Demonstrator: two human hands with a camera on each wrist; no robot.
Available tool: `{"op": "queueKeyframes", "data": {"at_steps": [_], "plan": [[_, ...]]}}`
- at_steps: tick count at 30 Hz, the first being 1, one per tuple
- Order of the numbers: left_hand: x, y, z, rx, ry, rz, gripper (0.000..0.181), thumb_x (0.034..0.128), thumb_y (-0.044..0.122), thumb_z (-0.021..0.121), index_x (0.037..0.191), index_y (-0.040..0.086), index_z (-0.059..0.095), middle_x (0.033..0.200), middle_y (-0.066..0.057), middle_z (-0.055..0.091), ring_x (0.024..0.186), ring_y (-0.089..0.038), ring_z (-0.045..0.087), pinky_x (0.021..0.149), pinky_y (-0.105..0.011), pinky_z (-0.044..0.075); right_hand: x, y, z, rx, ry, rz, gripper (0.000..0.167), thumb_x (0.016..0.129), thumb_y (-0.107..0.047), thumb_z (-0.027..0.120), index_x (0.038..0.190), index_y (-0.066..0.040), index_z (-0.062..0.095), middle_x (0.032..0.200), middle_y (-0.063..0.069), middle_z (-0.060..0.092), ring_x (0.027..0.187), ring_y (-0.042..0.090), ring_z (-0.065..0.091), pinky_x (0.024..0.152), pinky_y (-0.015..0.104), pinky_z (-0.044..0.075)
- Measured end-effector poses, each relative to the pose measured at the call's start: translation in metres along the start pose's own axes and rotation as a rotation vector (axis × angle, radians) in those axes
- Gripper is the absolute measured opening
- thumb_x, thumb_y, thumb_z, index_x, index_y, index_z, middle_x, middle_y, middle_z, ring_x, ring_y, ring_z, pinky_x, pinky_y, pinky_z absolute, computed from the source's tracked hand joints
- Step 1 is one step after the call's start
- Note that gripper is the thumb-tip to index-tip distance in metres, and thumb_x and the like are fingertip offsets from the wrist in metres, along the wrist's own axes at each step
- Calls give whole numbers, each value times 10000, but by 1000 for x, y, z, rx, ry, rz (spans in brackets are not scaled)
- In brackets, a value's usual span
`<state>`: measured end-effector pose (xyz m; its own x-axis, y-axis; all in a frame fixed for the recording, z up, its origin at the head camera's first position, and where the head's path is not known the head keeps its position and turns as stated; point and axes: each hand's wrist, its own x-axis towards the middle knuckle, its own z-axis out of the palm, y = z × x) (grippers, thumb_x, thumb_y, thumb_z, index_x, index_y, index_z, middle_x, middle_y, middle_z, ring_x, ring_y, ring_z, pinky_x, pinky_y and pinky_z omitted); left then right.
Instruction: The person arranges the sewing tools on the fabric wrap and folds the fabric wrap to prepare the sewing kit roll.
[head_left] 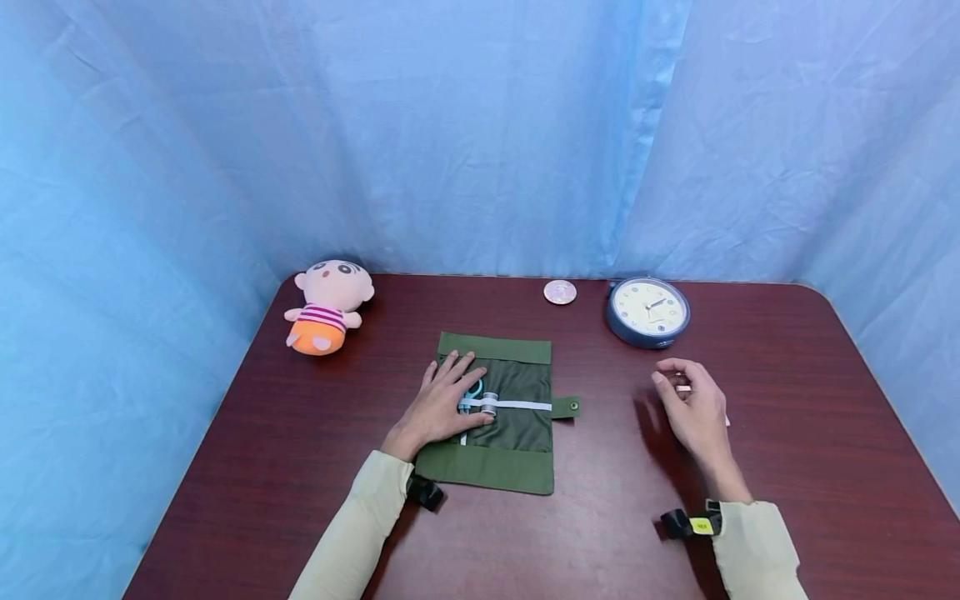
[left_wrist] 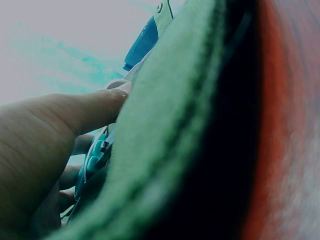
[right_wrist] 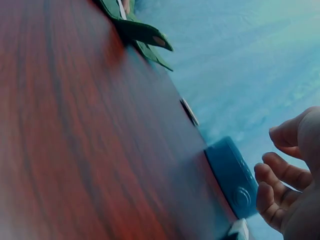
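Pouch (head_left: 525,433) lying unfolded under the left hand (head_left: 441,403), long axis fore-and-aft, snap tab (head_left: 566,407) pointing toward the farther right hand (head_left: 693,412); left fingers spread over scissors (head_left: 476,387), beside spool (head_left: 490,411); right fingers loosely bent, gripping nothing visible, white item (head_left: 682,388) half-hidden behind.

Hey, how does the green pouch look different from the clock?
Shape: the pouch is roughly rectangular and spread open, while the clock is round.
Colour: the pouch is green; the clock is dark blue with a pale face.
Contact: the left hand rests on the pouch but is well away from the clock.
Shared: the pouch and the clock are both on the table.
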<state>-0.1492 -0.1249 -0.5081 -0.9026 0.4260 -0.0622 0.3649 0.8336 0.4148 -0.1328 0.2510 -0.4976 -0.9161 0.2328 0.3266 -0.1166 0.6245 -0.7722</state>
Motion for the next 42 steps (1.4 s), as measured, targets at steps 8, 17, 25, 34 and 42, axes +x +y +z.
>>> {"op": "queueKeyframes", "data": {"at_steps": [8, 17, 25, 34, 42], "plan": [[0, 0, 0, 8, 5, 7, 773, 887, 552, 693, 1525, 193, 445, 1669, -81, 277, 1577, -334, 168, 1255, -624, 129, -10, 10, -17, -36, 98, 37, 158, 908, -86, 701, 1050, -18, 717, 864, -201, 543, 703, -156, 493, 619, 17, 382], [-1, 0, 0, 6, 15, 16, 767, 886, 545, 698, 1518, 186, 455, 1663, -93, 289, 1573, -346, 176, 1248, -633, 138, -24, 20, -30, -81, 116, 82, 179, 899, -81, 704, 1069, -26, 715, 872, -208, 542, 710, -191, 481, 628, 3, 369], [0, -1, 1, 8, 16, 15, 762, 888, 543, 696, 1516, 182, 457, 1662, -97, 290, 1572, -350, 177, 1245, -635, 145, -33, 28, -34, -105, 101, 100, 202, 896, -97, 705, 1084, -22, 710, 881, -248, 535, 687, -224, 469, 632, -8, 373], [-1, -1, 0, 13, 18, 8, 764, 885, 535, 703, 1517, 183, 456, 1663, -94, 290, 1573, -345, 177, 1248, -630, 144, -41, 33, -33, -126, 78, 84, 225, 869, -81, 732, 1080, -11, 698, 907, -63, 638, 649, -221, 459, 600, 12, 374], [-1, 0, 1, 12, 12, 6, 762, 887, 536, 701, 1518, 186, 455, 1664, -89, 286, 1574, -344, 175, 1250, -626, 143, -50, 33, -33, -200, 65, 48, 254, 863, -114, 744, 1077, 6, 681, 956, 139, 700, 698, -265, 401, 672, 35, 342]]}}
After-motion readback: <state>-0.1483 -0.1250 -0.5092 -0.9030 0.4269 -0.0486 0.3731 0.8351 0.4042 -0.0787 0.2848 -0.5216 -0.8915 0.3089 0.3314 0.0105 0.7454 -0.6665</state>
